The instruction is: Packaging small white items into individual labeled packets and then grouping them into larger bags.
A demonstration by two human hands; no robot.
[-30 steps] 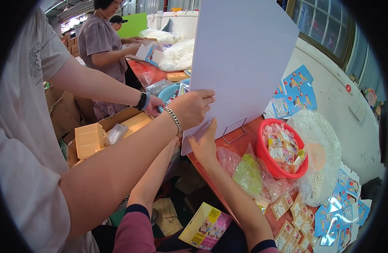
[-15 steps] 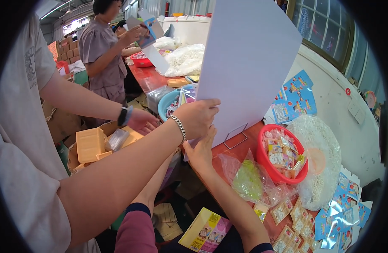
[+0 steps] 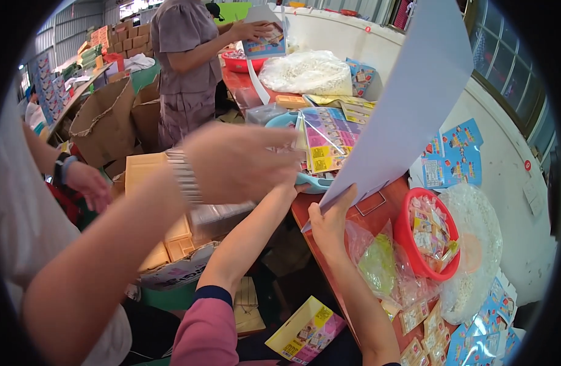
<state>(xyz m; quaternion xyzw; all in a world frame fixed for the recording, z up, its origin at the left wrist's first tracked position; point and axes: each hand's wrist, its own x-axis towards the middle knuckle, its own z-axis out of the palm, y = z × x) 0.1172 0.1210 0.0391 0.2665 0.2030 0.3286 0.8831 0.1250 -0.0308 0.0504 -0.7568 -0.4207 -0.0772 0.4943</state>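
A large white board (image 3: 408, 97) stands on edge over the table, slanting up to the right. My right hand (image 3: 330, 224) pinches its lower near corner, thumb on one side and fingers on the other. My left hand (image 3: 287, 193) is at the near rim of a light blue basin (image 3: 317, 184), gripping it; a co-worker's blurred hand (image 3: 237, 161) passes in front and hides part of it. Colourful printed flat packets (image 3: 329, 137) fill the basin. A yellow and pink printed packet (image 3: 308, 329) lies on my lap.
On the red table (image 3: 305, 210), right of the board, are a red basin (image 3: 407, 229) of small packs, a clear bag of white pieces (image 3: 472, 244) and blue printed sheets (image 3: 460, 155). A carton of yellow trays (image 3: 143, 171) stands left. Another person (image 3: 189, 67) works farther back.
My view has swung left. The co-worker's braceleted hand has let go of the board and moved left. More of the blue basin shows, with my left hand at its rim.
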